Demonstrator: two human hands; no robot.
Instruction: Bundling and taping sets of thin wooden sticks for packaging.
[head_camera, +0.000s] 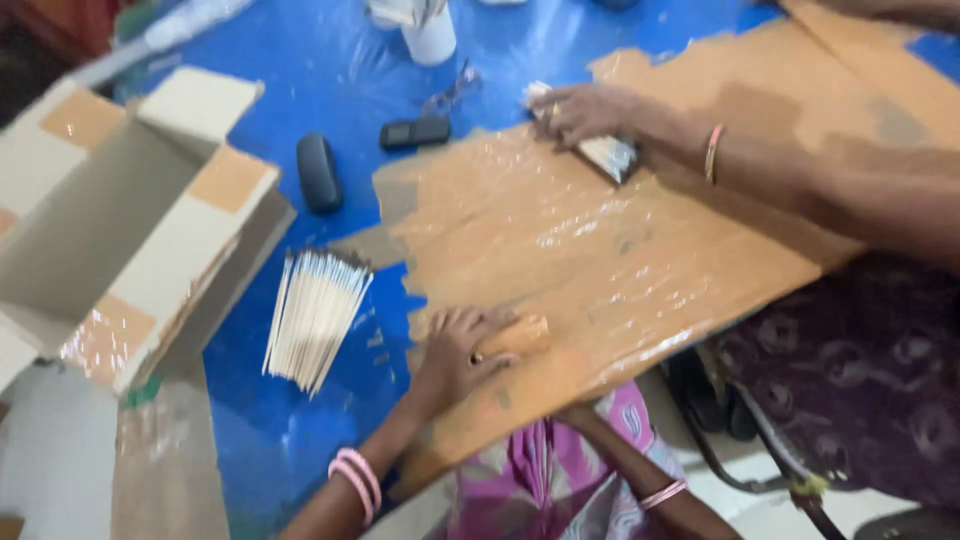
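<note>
Brown board (620, 250), flat and wrapped in shiny clear film, is laid over a blue sheet (330, 60) that covers the work surface. On the near edge of this board the left hand (455, 350) is pressed palm down, with the fingers bent over a small tan lump (520, 335); the lump is touched and partly covered, but it cannot be told whether it is really gripped. Pink bangles (357, 480) are worn on this wrist. Of the right arm only the forearm with a pink bangle (662, 493) is seen, near the bottom edge; the right hand is hidden under the board edge, so whether it is open or closed cannot be told. Just to the left of the left hand, on the blue sheet, a bundle of thin pale sticks (315, 315) is spread like a fan. Further left an open cardboard box (120, 220) is placed with its flaps up. At the far side of the board a hand of another person (585, 110) is laid on a pale flat block (610, 152). Behind, a dark oval case (318, 172), a small black phone (414, 132) and a white cup (430, 38) are seen on the sheet.
</note>
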